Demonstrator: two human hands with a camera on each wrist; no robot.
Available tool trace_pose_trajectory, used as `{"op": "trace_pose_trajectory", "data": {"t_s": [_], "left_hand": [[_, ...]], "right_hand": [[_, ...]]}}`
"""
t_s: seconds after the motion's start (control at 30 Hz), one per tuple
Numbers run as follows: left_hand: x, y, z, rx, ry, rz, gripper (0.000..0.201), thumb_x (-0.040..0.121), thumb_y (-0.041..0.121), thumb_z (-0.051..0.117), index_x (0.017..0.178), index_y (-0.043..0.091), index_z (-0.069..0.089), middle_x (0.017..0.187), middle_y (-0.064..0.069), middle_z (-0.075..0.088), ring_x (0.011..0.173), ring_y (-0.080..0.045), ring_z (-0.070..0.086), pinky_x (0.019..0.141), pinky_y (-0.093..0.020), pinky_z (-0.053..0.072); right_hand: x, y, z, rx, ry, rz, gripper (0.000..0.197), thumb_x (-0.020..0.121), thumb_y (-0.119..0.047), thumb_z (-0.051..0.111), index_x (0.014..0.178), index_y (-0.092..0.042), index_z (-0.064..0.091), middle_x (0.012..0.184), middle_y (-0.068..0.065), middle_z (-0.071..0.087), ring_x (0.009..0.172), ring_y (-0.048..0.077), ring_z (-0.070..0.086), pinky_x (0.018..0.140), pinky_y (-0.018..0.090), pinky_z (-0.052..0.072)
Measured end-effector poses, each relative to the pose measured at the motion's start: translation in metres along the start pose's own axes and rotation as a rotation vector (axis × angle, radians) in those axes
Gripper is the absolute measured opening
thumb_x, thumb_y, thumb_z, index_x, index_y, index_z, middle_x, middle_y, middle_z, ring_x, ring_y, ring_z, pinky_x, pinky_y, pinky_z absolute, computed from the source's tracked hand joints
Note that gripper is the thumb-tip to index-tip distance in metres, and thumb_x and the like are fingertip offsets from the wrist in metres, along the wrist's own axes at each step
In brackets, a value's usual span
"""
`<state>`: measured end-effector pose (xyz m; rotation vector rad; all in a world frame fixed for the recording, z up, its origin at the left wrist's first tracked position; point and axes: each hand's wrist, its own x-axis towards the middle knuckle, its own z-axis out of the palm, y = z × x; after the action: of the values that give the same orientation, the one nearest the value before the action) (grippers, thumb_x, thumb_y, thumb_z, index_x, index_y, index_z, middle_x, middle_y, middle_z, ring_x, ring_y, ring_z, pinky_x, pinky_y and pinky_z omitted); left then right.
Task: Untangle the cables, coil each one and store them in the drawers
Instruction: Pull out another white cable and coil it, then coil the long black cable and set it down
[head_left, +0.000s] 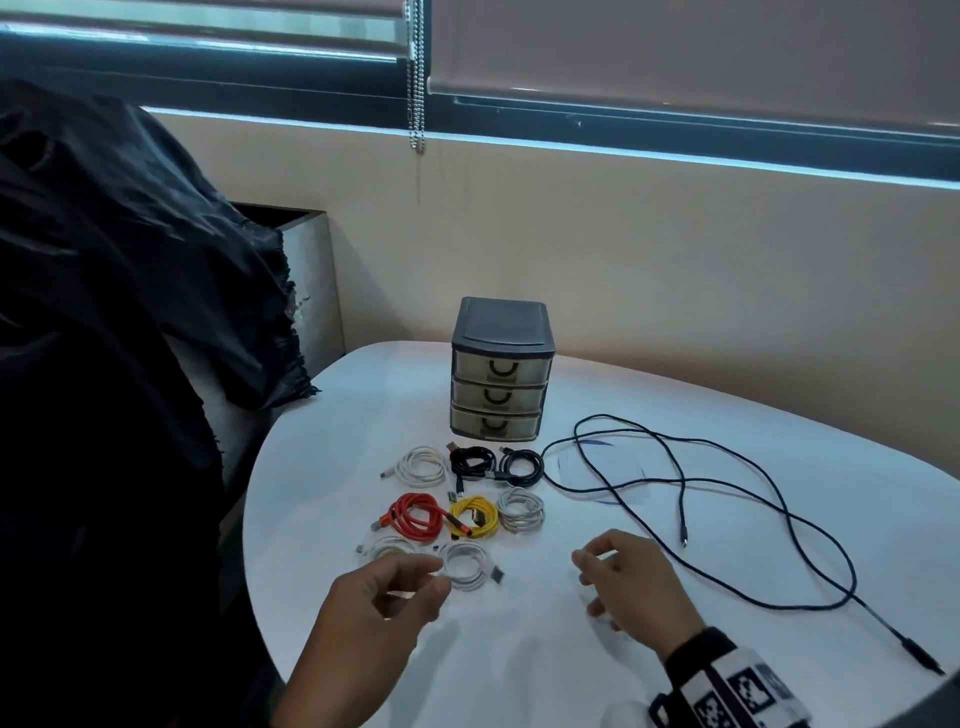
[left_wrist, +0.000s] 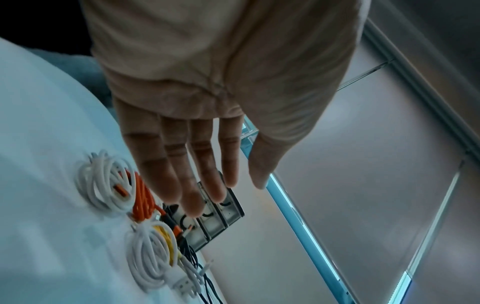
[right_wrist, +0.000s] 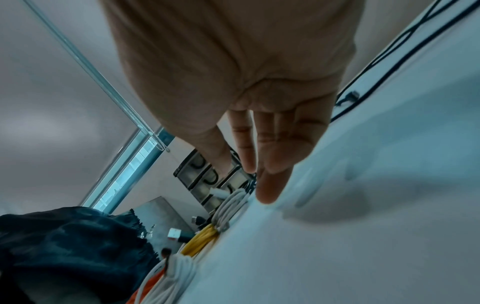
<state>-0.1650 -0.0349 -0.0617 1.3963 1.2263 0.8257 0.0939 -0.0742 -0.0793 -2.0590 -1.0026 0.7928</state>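
Observation:
A grey three-drawer unit (head_left: 498, 369) stands at the back of the white table (head_left: 519, 665), all drawers closed. Several coiled cables lie in rows before it: white (head_left: 422, 465), two black (head_left: 470, 462) (head_left: 521, 466), orange-red (head_left: 415, 514), yellow (head_left: 474, 515), pale grey (head_left: 521, 510), and two white ones (head_left: 387, 548) (head_left: 467, 564) nearest me. A long black cable (head_left: 727, 499) sprawls loose on the right. My left hand (head_left: 415, 582) hovers over the nearest white coils, holding nothing. My right hand (head_left: 597, 577) hovers beside them, fingers relaxed (right_wrist: 259, 164) and empty. The left wrist view shows straight fingers (left_wrist: 207, 174).
Dark cloth (head_left: 130, 260) hangs at the left beside the table edge, with a grey box (head_left: 311, 270) behind it. A bead chain (head_left: 415, 78) hangs from the window blind. The black cable's plug (head_left: 919, 657) lies near the table's right edge.

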Motion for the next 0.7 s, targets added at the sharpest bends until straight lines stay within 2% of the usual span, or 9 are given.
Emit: {"op": "trace_pose_trajectory", "data": {"t_s": [0.07,0.13,0.17,0.27,0.33,0.4,0.53,0.6,0.7], "left_hand": [[0.001,0.004,0.009,-0.008,-0.049,-0.004,0.01,0.085,0.017,0.074,0.091,0.025,0.076,0.081,0.004,0.075,0.075,-0.015,0.073,0.066,-0.033,0.06],[0.002,0.009,0.019,-0.016,-0.085,-0.008,0.01,0.086,0.016,0.073,0.092,0.023,0.075,0.082,0.004,0.075,0.075,-0.014,0.073,0.063,-0.029,0.059],[0.003,0.01,0.024,-0.023,-0.1,-0.012,0.01,0.086,0.015,0.072,0.093,0.022,0.075,0.083,0.004,0.075,0.076,-0.014,0.073,0.062,-0.027,0.059],[0.002,0.016,0.037,-0.039,-0.143,-0.017,0.011,0.087,0.016,0.072,0.095,0.022,0.074,0.087,0.002,0.076,0.076,-0.014,0.073,0.061,-0.025,0.058],[0.0,0.018,0.044,-0.048,-0.168,-0.01,0.011,0.087,0.014,0.071,0.095,0.021,0.074,0.089,-0.002,0.076,0.076,-0.015,0.074,0.06,-0.025,0.056],[-0.001,0.02,0.05,-0.052,-0.185,-0.006,0.011,0.087,0.012,0.071,0.095,0.019,0.075,0.09,-0.005,0.076,0.076,-0.017,0.074,0.059,-0.025,0.055],[-0.002,0.025,0.066,-0.045,-0.22,-0.005,0.011,0.088,0.011,0.07,0.096,0.018,0.074,0.088,-0.005,0.076,0.076,-0.017,0.074,0.059,-0.026,0.055],[-0.004,0.026,0.071,-0.037,-0.233,-0.001,0.011,0.088,0.011,0.07,0.095,0.019,0.074,0.088,-0.005,0.076,0.076,-0.017,0.074,0.06,-0.027,0.056],[-0.008,0.029,0.074,-0.038,-0.242,0.001,0.012,0.088,0.011,0.07,0.095,0.019,0.075,0.088,-0.005,0.076,0.077,-0.017,0.074,0.061,-0.027,0.057]], "right_hand": [[0.007,0.01,-0.016,-0.075,0.051,-0.023,0.014,0.09,-0.032,0.066,0.087,-0.018,0.064,0.077,-0.002,0.072,0.058,0.016,0.07,0.057,0.028,0.05],[0.019,0.022,-0.037,-0.202,0.153,-0.045,0.015,0.089,-0.037,0.065,0.09,-0.022,0.064,0.09,-0.005,0.071,0.077,0.016,0.07,0.075,0.032,0.054],[0.023,0.027,-0.048,-0.282,0.198,-0.033,0.016,0.09,-0.039,0.064,0.094,-0.024,0.063,0.098,-0.006,0.068,0.089,0.017,0.068,0.082,0.032,0.051],[0.031,0.042,-0.079,-0.497,0.185,0.103,0.028,0.092,-0.043,0.057,0.112,-0.023,0.06,0.118,-0.005,0.061,0.108,0.018,0.059,0.086,0.03,0.045],[0.03,0.052,-0.086,-0.637,0.098,0.156,0.031,0.091,-0.04,0.055,0.115,-0.021,0.057,0.123,-0.004,0.057,0.108,0.019,0.058,0.086,0.03,0.045],[0.023,0.057,-0.084,-0.708,0.03,0.098,0.027,0.089,-0.035,0.055,0.11,-0.019,0.058,0.12,-0.002,0.057,0.103,0.018,0.058,0.084,0.028,0.045],[0.006,0.053,-0.076,-0.534,-0.088,-0.126,0.036,0.091,-0.038,0.063,0.124,-0.025,0.06,0.122,-0.007,0.056,0.112,0.011,0.054,0.096,0.022,0.041],[0.007,0.054,-0.096,-0.488,0.009,-0.101,0.035,0.092,-0.039,0.062,0.125,-0.027,0.059,0.122,-0.007,0.056,0.111,0.01,0.054,0.096,0.022,0.041],[0.011,0.074,-0.148,-0.601,0.217,0.111,0.03,0.094,-0.039,0.055,0.121,-0.025,0.057,0.125,-0.003,0.06,0.111,0.018,0.057,0.094,0.03,0.045]]}}
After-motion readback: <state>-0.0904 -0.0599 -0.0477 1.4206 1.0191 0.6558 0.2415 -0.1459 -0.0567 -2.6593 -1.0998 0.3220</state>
